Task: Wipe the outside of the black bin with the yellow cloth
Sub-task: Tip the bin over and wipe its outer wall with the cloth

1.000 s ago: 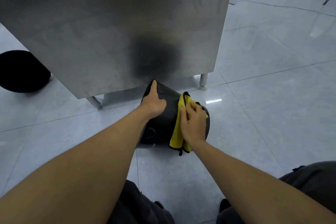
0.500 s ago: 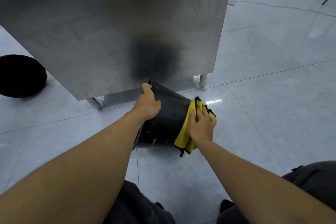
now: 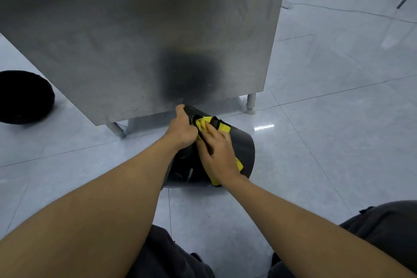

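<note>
The black bin (image 3: 242, 151) lies tilted on the floor (image 3: 316, 142); its inside is hidden. The left hand (image 3: 181, 130) grips its far rim, and the right hand (image 3: 217, 153) presses the yellow cloth (image 3: 202, 124) flat on its side.

Probably a commercial kitchen — a stainless steel worktable (image 3: 140, 34) on tube legs, glossy tiled floor (image 3: 327, 131)

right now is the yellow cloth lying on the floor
No, the right hand presses the yellow cloth against the side of the black bin.
</note>
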`<state>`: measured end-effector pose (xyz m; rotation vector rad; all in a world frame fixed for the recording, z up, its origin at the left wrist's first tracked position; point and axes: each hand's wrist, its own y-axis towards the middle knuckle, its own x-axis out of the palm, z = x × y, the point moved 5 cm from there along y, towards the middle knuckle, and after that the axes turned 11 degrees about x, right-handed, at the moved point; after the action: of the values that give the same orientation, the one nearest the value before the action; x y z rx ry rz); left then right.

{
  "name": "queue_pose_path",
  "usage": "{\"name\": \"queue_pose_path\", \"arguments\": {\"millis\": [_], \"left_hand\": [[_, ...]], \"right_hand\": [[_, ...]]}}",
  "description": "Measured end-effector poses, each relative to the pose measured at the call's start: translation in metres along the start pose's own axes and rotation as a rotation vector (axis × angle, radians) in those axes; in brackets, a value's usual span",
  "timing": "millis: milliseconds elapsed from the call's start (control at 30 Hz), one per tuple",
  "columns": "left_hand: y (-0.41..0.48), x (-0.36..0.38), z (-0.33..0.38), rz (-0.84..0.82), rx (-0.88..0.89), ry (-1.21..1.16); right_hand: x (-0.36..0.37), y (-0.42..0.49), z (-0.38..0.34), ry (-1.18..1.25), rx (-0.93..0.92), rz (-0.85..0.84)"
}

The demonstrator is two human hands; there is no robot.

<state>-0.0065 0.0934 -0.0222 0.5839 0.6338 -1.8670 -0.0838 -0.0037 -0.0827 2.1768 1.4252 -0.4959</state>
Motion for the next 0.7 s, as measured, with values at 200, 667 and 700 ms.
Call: {"name": "queue_pose_path", "arguments": {"millis": [200, 667, 700], "left_hand": [[0.003, -0.004, -0.002, 0.005, 0.003, 0.081], [-0.009, 0.0, -0.005, -0.158, 0.044, 0.066], [-0.01, 0.001, -0.005, -0.171, 0.049, 0.064]], "right_hand": [[0.004, -0.032, 0.021, -0.19, -0.261, -0.032], [-0.026, 0.023, 0.084, -0.136, 0.754, -0.001], [-0.029, 0.02, 0.092, -0.113, 0.819, 0.021]]}}
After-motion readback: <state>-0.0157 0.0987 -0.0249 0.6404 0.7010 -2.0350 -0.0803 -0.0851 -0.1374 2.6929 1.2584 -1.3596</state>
